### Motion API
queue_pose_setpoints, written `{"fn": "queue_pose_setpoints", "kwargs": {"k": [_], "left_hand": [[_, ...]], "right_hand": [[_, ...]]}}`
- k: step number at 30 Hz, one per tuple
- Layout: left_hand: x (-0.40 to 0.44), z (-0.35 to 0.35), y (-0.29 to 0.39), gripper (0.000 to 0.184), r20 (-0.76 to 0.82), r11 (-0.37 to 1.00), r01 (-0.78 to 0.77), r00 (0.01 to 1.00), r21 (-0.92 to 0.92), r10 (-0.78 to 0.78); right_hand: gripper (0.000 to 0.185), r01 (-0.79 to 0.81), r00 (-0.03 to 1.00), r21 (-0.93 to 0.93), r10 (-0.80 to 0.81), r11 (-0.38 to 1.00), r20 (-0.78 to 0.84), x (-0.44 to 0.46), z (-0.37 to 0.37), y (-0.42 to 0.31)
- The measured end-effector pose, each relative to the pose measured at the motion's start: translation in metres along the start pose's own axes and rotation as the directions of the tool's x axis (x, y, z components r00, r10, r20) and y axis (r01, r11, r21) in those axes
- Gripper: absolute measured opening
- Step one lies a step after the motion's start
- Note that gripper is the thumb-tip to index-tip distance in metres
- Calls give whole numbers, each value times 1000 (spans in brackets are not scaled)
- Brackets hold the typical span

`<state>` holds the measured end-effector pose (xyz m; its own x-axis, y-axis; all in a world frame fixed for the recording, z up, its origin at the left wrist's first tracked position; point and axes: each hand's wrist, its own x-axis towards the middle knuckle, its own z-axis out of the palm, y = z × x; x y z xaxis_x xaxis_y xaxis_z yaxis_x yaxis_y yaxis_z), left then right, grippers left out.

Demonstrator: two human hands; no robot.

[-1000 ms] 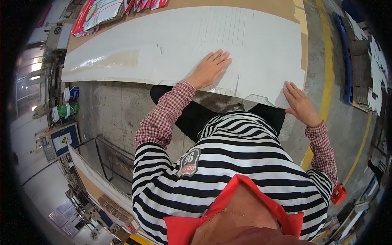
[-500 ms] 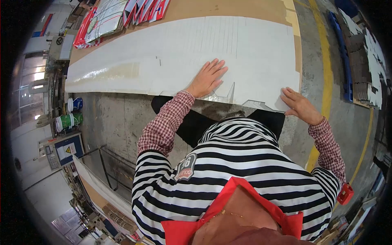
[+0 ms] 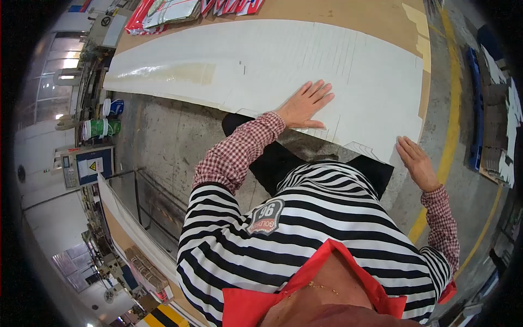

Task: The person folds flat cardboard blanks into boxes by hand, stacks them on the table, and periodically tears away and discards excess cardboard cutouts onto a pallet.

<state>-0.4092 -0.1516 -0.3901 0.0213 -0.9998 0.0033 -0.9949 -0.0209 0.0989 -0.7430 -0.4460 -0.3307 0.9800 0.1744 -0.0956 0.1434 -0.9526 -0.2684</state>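
Note:
A large white sheet point(image 3: 256, 52) with cut lines and slots spreads across the table before me. My left hand point(image 3: 308, 104) rests flat on it near its front edge, palm down and fingers spread. At the sheet's right front corner, my right hand point(image 3: 418, 162) has its fingers stretched out, the tips against the edge. Neither hand grips anything. Notched, stepped outlines point(image 3: 366, 150) show along the front edge between the two hands. Whether several sheets lie under the top one is hard to make out.
Red and white packages point(image 3: 163, 15) lie at the table's far left on brown board point(image 3: 332, 11). A blue pallet point(image 3: 476, 109) with stacked grey-white board point(image 3: 494, 117) stands right, past a yellow floor line point(image 3: 453, 98). Buckets point(image 3: 101, 128) and a metal frame point(image 3: 137, 188) are left.
The view has turned, so the sheet and table appear shifted right and tilted. My right hand has slid from the sheet's corner to its outer edge. My left hand stays flat on the sheet.

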Motion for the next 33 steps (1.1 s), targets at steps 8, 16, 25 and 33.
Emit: {"fn": "queue_pose_setpoints", "kwargs": {"k": [8, 16, 25, 33], "left_hand": [[1, -11, 4, 100, 3, 1000, 14, 1000, -26, -14], [53, -34, 40, 72, -79, 976, -198, 979, -93, 191], [79, -52, 65, 34, -28, 686, 131, 976, -716, -216], [63, -81, 92, 56, -326, 1000, -1, 945, 29, 10]], "right_hand": [[54, -175, 946, 232, 229, 957, -229, 9, -14, -7], [48, -365, 712, 253, 444, 896, -544, -24, -6, -21], [46, -734, 308, 576, 932, 360, -190, 12, -42, -29], [62, -416, 797, -8, 361, 909, -484, 88, -49, -48]]}}
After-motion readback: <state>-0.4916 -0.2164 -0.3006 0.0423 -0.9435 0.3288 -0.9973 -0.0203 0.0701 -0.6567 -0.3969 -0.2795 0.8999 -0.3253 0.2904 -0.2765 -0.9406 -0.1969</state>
